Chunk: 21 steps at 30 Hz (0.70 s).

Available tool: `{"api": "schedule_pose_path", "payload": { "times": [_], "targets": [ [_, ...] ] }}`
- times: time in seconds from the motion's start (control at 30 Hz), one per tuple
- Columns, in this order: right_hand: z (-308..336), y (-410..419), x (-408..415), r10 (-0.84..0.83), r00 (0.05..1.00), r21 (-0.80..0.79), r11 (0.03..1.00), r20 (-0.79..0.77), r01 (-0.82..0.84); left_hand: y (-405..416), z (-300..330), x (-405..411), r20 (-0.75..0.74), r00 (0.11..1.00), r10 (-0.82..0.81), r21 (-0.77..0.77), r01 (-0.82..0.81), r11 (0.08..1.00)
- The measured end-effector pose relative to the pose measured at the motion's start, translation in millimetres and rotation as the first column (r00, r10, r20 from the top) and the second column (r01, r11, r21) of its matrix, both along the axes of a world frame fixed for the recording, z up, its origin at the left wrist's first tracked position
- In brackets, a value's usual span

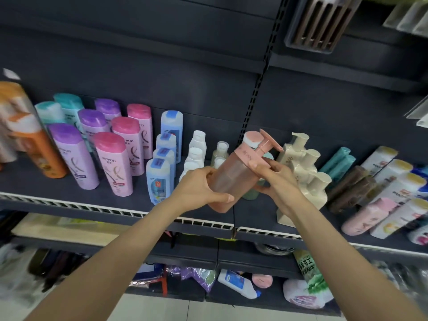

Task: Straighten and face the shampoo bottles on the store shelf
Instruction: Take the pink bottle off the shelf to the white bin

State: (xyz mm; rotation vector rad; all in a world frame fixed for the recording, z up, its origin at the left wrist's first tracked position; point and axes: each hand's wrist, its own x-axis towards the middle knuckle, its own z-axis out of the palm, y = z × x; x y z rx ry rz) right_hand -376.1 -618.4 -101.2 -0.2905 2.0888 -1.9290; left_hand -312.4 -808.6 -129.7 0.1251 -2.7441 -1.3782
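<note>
Both hands grip pink pump bottle (234,174); green bottle (251,193) mostly hidden behind.

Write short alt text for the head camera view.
Both hands, left hand and right hand, hold a pink pump bottle tilted above a dark store shelf lined with purple, pink and blue shampoo bottles.

Light is even and fairly bright, diffuse from above, with only soft shadows under the bottles on the dark shelf (69,188). The pink pump bottle (234,177) at the centre is the sharpest thing, though slightly soft. Away from it, toward every frame edge, bottles smear with motion blur and bend from wide-angle distortion. The shelves below the pump bottle are dimmer and hazy.
</note>
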Motion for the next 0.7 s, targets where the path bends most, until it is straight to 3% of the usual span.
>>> {"api": "schedule_pose_path", "payload": {
  "times": [0.13,0.33,0.7],
  "targets": [
    [4.9,-6.4,6.9,0.038,0.999,-0.007,0.999,-0.002,-0.038,-4.5,5.5,10.5,-0.015,0.998,0.057,-0.082,-0.058,0.995],
    [13.0,-18.8,13.6,0.122,0.992,-0.087,0.989,-0.018,-0.123,-11.5,11.1,28.6,-0.011,0.992,0.128,-0.079,-0.128,0.989],
    [4.3,-82.1,51.3,0.376,0.925,-0.144,0.92,0.058,-0.365,-49.9,10.6,109.7,0.045,0.947,0.319,0.045,-0.321,0.946]
  ]
}}
